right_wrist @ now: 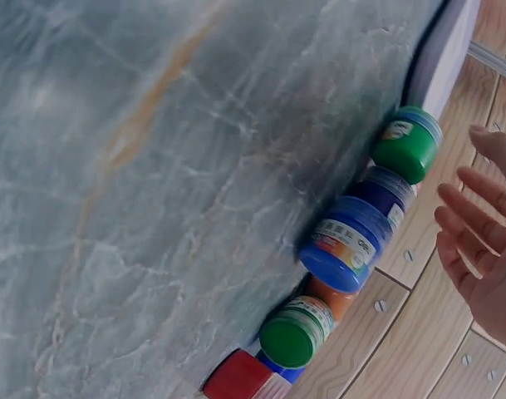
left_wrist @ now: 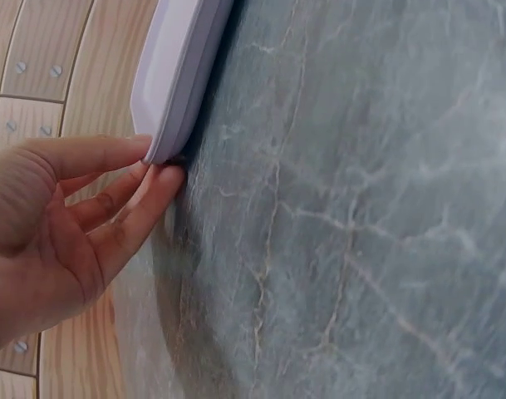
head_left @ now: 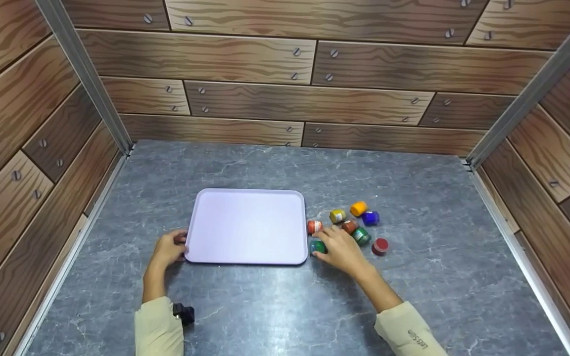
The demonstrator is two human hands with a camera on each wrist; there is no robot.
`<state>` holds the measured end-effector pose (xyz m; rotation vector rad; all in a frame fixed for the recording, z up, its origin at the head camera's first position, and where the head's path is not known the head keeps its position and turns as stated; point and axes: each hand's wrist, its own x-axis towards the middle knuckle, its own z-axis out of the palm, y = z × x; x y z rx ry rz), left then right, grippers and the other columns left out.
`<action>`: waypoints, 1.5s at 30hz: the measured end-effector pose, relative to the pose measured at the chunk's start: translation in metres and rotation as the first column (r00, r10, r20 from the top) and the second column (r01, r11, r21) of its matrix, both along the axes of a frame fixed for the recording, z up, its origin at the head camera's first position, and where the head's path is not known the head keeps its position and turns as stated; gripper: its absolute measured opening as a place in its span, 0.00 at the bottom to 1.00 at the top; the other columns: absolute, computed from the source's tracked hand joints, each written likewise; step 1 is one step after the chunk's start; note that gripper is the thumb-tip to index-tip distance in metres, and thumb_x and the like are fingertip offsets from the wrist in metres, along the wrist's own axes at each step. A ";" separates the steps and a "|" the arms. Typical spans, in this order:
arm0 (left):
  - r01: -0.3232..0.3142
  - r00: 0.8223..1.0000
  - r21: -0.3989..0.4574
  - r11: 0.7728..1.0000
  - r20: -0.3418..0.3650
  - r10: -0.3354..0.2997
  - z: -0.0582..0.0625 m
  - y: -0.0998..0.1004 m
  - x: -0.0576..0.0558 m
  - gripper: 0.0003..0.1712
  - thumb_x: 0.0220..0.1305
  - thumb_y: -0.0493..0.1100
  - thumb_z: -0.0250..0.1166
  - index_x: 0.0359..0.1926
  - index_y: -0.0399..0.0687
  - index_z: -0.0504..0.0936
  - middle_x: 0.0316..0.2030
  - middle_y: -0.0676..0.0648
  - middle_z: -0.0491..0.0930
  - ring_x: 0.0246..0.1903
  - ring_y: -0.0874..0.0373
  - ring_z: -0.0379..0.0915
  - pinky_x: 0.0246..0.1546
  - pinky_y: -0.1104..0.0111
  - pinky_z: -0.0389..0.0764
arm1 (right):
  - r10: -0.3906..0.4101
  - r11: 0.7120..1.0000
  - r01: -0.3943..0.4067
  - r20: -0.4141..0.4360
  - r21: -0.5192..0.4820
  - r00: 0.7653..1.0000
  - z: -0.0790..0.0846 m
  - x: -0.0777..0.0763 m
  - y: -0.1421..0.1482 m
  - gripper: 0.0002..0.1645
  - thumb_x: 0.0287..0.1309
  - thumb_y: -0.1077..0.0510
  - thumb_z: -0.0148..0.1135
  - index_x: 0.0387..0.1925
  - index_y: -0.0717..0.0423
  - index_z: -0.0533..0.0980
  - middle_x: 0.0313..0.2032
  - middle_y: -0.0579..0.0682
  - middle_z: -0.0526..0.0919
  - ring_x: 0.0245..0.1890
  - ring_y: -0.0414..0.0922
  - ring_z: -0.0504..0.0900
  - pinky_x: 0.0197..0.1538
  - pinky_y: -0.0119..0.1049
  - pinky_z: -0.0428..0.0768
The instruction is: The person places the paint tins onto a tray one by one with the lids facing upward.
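Left hand (head_left: 168,248) grips the lilac rectangular tray (head_left: 248,227) at its near-left corner: thumb on the rim, fingertips close in below, gap narrow. Tray lies on the grey marbled tabletop (head_left: 265,311), left of the paint jars. Right hand (head_left: 342,249) is over the near-left part of the jar group; fingers loosely extended and spaced, holding nothing; contact with a jar cannot be told. Just beside the tray's right edge: 1 orange-red jar (head_left: 314,227) and 1 green jar (head_left: 317,247), the latter by the right thumb. Farther right: 1 yellow jar (head_left: 337,215), 1 orange jar (head_left: 358,208), 1 dark blue jar (head_left: 371,218), 1 rust-brown jar (head_left: 350,226), 1 second green jar (head_left: 361,236); 1 red jar (head_left: 380,246) is rightmost. Right wrist view also shows 1 bright blue jar (right_wrist: 340,249) between the 2 green ones. Wood-plank-patterned panels (head_left: 245,64) enclose 3 sides.
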<state>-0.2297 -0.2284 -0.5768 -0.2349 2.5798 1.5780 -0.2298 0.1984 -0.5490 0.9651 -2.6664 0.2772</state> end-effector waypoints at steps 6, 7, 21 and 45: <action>-0.009 1.000 0.038 0.999 0.005 0.009 0.000 0.001 0.001 0.27 0.45 0.20 0.54 0.52 0.23 0.69 0.40 0.31 0.75 0.32 0.50 0.74 0.22 0.65 0.81 | -0.024 0.994 0.030 -0.052 0.108 0.998 -0.007 0.001 -0.003 0.28 0.39 0.48 0.73 0.40 0.61 0.77 0.36 0.54 0.78 0.36 0.51 0.73 0.36 0.44 0.73; -0.009 1.000 0.042 0.999 0.006 0.009 0.000 0.001 0.001 0.27 0.45 0.20 0.54 0.52 0.23 0.69 0.40 0.31 0.75 0.31 0.50 0.74 0.22 0.65 0.81 | -0.026 0.991 0.034 -0.059 0.126 0.998 -0.008 0.001 -0.003 0.28 0.39 0.48 0.73 0.40 0.61 0.77 0.36 0.54 0.78 0.36 0.51 0.73 0.36 0.43 0.72; -0.001 0.999 0.058 0.998 0.047 -0.002 0.002 0.001 0.002 0.29 0.47 0.19 0.54 0.55 0.23 0.67 0.42 0.30 0.72 0.32 0.49 0.74 0.23 0.65 0.81 | -0.031 0.972 0.045 -0.063 0.232 0.998 -0.014 0.001 -0.005 0.25 0.37 0.50 0.73 0.36 0.62 0.77 0.33 0.55 0.77 0.36 0.51 0.71 0.34 0.42 0.69; -0.001 0.999 0.067 0.998 0.049 -0.002 0.003 0.000 0.000 0.29 0.47 0.20 0.54 0.54 0.24 0.67 0.43 0.29 0.72 0.30 0.50 0.74 0.22 0.66 0.81 | -0.089 0.920 0.112 0.078 -0.376 0.993 -0.008 0.004 -0.008 0.25 0.37 0.58 0.74 0.40 0.64 0.77 0.36 0.54 0.80 0.36 0.50 0.74 0.39 0.43 0.75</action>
